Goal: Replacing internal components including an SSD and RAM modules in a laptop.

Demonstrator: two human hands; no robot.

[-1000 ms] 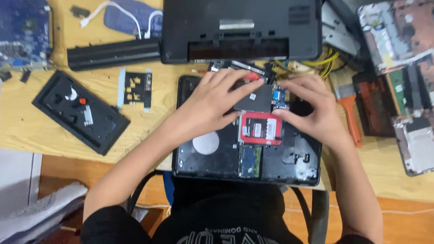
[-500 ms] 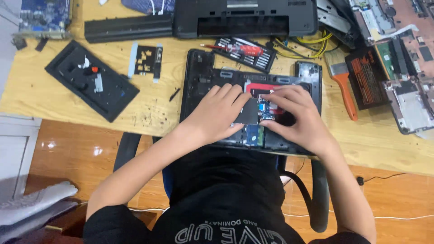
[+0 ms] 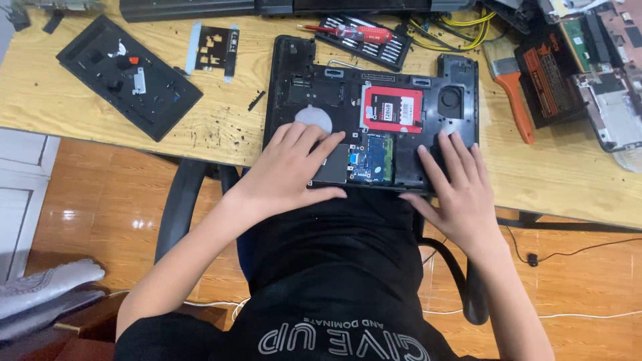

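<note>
the opened laptop base (image 3: 374, 113) lies underside up at the near edge of the wooden desk (image 3: 80, 127). the left hand (image 3: 294, 167) and right hand (image 3: 461, 190) rest flat and spread on its near corners, well apart, gripping nothing. steadying it calls for even pressure on the plastic, fingers off the green memory board (image 3: 378, 157) near its middle.

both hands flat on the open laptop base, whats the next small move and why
Probably lift the right hand for the screwdriver in the bit case: the laptop base lies uncovered, red drive seated, and the left hand already steadies it.
</note>
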